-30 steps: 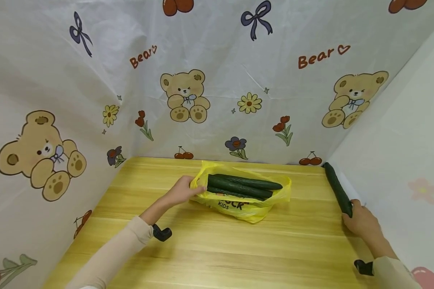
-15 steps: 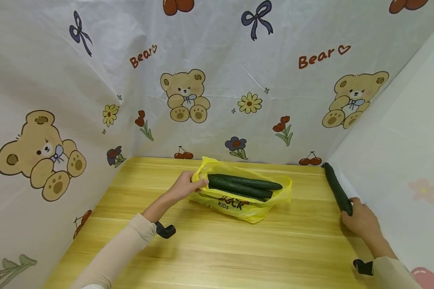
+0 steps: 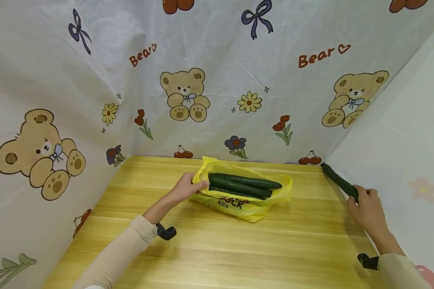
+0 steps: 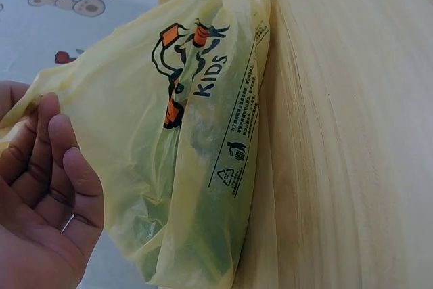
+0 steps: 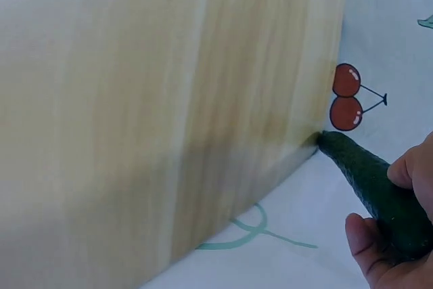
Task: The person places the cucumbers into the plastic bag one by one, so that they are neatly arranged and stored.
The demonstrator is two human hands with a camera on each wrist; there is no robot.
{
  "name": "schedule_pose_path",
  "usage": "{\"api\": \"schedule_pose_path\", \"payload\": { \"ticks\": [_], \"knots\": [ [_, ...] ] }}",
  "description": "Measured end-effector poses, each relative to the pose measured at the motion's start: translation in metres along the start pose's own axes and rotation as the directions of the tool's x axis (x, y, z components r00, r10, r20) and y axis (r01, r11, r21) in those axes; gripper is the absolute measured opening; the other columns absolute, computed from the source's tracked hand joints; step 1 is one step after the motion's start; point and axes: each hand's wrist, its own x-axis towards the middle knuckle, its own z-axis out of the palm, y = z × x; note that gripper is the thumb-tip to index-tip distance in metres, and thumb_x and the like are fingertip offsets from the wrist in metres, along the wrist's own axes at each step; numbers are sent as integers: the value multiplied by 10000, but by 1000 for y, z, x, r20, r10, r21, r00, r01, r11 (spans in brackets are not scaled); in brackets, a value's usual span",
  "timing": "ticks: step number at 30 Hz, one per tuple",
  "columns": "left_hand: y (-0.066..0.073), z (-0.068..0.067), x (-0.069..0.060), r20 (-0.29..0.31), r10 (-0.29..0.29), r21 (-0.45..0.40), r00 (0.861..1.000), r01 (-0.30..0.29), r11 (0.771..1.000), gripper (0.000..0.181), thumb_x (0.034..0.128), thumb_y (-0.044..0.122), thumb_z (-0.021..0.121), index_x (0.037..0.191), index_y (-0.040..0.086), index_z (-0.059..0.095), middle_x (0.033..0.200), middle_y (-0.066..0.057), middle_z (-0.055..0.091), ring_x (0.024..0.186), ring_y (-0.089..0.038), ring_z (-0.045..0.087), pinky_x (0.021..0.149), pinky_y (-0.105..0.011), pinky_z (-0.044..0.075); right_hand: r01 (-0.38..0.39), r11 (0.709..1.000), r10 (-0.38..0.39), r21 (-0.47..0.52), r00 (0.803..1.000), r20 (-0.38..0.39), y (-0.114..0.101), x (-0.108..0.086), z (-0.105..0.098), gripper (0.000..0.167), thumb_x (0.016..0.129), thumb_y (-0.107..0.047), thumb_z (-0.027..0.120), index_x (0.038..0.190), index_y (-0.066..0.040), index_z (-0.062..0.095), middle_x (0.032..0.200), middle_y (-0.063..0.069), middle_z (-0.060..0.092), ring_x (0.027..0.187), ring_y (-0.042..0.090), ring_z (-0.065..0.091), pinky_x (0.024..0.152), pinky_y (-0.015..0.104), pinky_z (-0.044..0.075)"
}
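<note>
In the head view a yellow plastic bag [image 3: 254, 210] lies on its side at mid-table, its mouth spread. Several dark green cucumbers [image 3: 238, 185] show inside it. My left hand [image 3: 183, 188] pinches the left rim of the bag between thumb and fingers; the left wrist view shows the plastic stretched from the fingertips [image 4: 59, 126]. At the right edge of the table my right hand [image 3: 368, 210] grips the near end of a single cucumber [image 3: 338, 178]. Its far tip points into the back right corner, and its near end sits raised in my fingers.
The wooden table [image 3: 231, 257] meets a printed sheet wall [image 3: 217, 136] at the back. Another sheet wall [image 3: 394, 160] stands close beside my right hand. Black wrist camera mounts [image 3: 166, 232] hang under both forearms.
My right hand has moved slightly right and up, lifting the near end of the cucumber it holds. My left hand first raised the bag's left rim a little, then stayed nearly still.
</note>
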Motion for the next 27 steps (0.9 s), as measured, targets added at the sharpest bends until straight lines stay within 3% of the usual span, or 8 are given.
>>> {"api": "schedule_pose_path", "payload": {
  "ticks": [7,13,19,27],
  "knots": [
    [-1,0,-1,-2,-4,1,1000,4,1000,307,1030,308,733,1118,14,735,906,-68,722,765,-175,656,779,-462,627,-14,1000,15,15,1000,-24,-7,9,-18,494,1039,-80,497,1432,219,478,1279,570,405,1040,692,468,792,777,405],
    [-2,0,-2,-5,-10,-2,1000,10,1000,288,1037,293,725,1132,22,731,904,-55,704,743,-145,623,740,-392,594,-26,999,25,32,999,25,-12,15,-35,513,1075,-122,486,1487,181,449,1325,560,382,1105,677,444,834,766,380],
    [-2,-1,-4,-9,-24,-5,1000,24,1000,287,1037,289,727,1133,18,729,905,-57,703,749,-157,630,758,-421,608,-13,998,11,59,999,40,-19,14,-37,520,1092,-157,503,1514,143,451,1360,537,380,1119,662,452,835,755,378],
    [-3,1,-3,-3,1,-13,1000,-1,1000,320,1053,302,712,1132,-9,706,893,-57,688,759,-180,632,794,-473,620,3,994,-11,111,998,70,-40,12,-49,529,1114,-198,489,1551,97,449,1405,505,377,1100,640,471,809,726,383]
  ]
}}
